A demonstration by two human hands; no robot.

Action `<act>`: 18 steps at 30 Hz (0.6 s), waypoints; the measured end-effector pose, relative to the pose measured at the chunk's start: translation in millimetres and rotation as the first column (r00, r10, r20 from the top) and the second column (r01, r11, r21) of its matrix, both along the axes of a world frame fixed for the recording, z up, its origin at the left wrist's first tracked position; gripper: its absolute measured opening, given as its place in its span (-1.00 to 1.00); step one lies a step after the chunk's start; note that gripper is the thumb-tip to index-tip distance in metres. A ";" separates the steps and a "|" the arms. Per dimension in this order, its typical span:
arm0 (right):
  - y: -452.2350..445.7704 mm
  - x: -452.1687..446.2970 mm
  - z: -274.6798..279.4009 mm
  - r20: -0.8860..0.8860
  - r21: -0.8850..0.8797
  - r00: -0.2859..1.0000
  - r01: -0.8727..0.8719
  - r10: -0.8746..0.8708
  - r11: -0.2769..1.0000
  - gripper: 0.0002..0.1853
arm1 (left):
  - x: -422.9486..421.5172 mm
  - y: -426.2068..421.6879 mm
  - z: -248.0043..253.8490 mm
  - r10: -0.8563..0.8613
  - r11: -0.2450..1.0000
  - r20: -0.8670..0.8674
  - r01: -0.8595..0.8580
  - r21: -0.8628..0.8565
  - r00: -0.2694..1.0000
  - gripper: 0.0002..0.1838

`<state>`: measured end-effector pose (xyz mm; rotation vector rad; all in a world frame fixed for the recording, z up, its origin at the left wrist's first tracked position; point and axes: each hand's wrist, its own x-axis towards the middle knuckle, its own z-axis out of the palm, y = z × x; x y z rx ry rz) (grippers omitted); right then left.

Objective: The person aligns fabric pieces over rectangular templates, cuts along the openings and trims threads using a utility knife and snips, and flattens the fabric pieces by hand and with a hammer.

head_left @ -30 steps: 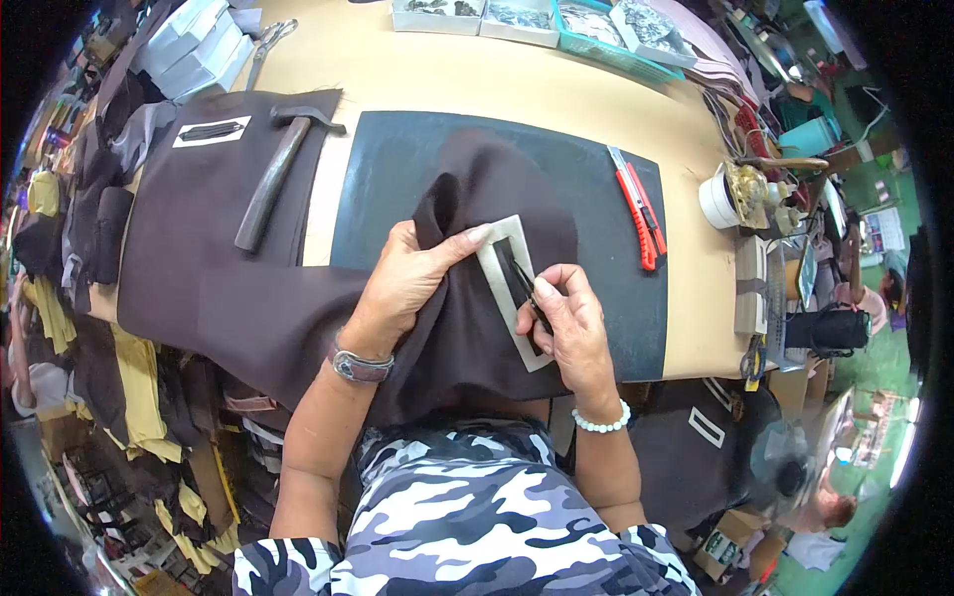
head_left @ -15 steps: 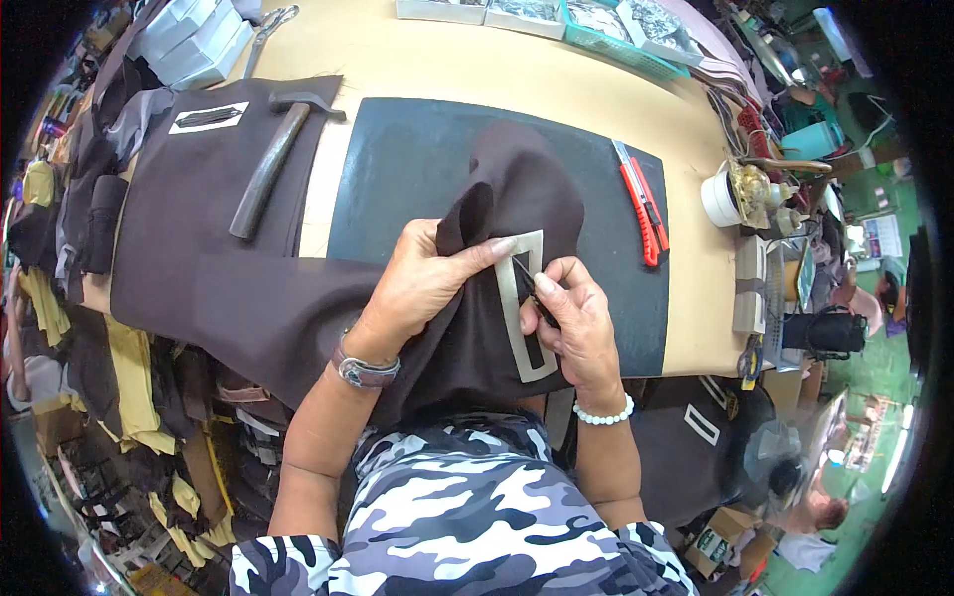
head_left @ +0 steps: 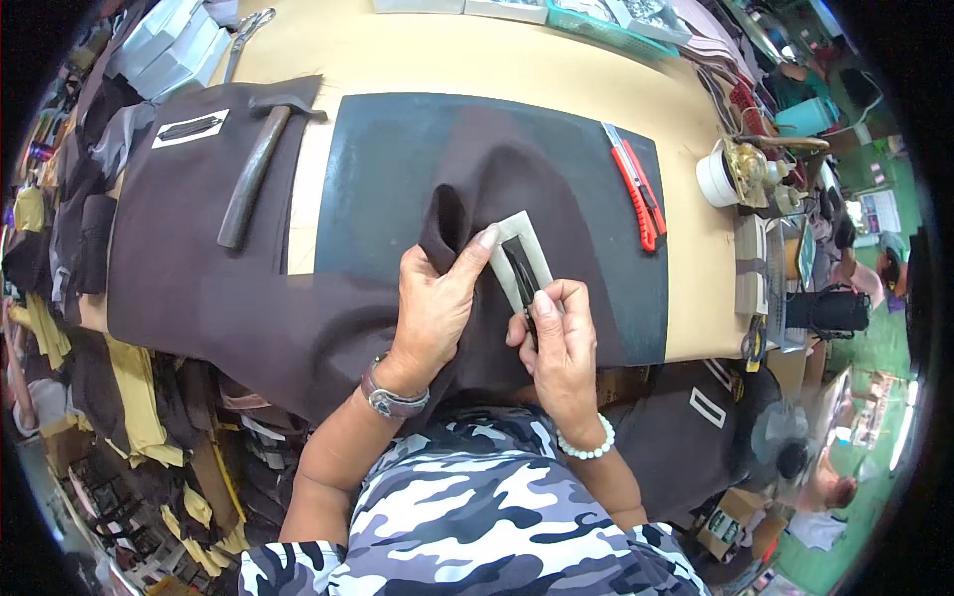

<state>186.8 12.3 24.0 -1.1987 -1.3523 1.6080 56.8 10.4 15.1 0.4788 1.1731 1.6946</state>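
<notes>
My left hand (head_left: 437, 303) is closed on a fold of dark brown material (head_left: 338, 333), its thumb pressing the upper left corner of a pale rectangular frame (head_left: 538, 260) that lies on the material. In my right hand (head_left: 562, 343) are what look like small black snips (head_left: 525, 273), gripped between thumb and fingers. Their narrow dark blades point up into the frame's opening; whether they touch an edge there I cannot tell. My right fingers cover the frame's lower end.
A black mat (head_left: 388, 149) lies under the material, with a red utility knife (head_left: 636, 189) on its right. To the left, a hammer (head_left: 253, 179) rests on more brown material near a second pale frame (head_left: 189, 129). Scissors (head_left: 243, 40) lie at the back left.
The frame and material have tilted and shifted slightly lower. My right hand has moved down and left, and more of the dark blades shows inside the opening. My left hand keeps its hold.
</notes>
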 end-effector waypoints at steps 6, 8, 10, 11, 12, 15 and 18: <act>-2.3 -6.1 -9.1 -0.118 0.018 0.991 0.060 -0.058 0.998 -0.81 | 9.2 -7.7 -6.2 0.063 0.998 -0.041 -0.062 0.031 0.997 -0.85; -1.7 -9.0 -7.9 -0.180 0.015 0.981 0.075 -0.071 0.997 -0.81 | 10.0 -10.3 -6.5 0.068 0.997 -0.079 -0.065 0.043 0.995 -0.85; -0.4 -10.9 -8.5 -0.218 0.012 0.972 0.088 -0.083 0.996 -0.82 | 11.4 -12.1 -6.0 0.066 0.997 -0.119 -0.061 0.047 0.991 -0.85; -0.4 -11.3 -8.7 -0.236 0.010 0.968 0.094 -0.089 0.996 -0.82 | 12.4 -11.8 -5.8 0.074 0.996 -0.107 -0.068 0.058 0.991 -0.84; -0.9 -11.6 -8.4 -0.248 0.008 0.964 0.101 -0.095 0.995 -0.83 | 13.5 -11.4 -5.4 0.083 0.995 -0.096 -0.077 0.070 0.992 -0.84; -2.4 -11.1 -8.3 -0.290 -0.002 0.951 0.106 -0.102 0.994 -0.83 | 12.9 -12.2 0.4 0.063 0.996 -0.056 -0.060 0.066 0.996 -0.83; -2.0 -9.3 -11.6 -0.322 -0.006 0.941 0.103 -0.100 0.995 -0.84 | 12.4 -11.7 3.6 0.039 0.997 -0.029 -0.037 0.066 0.999 -0.83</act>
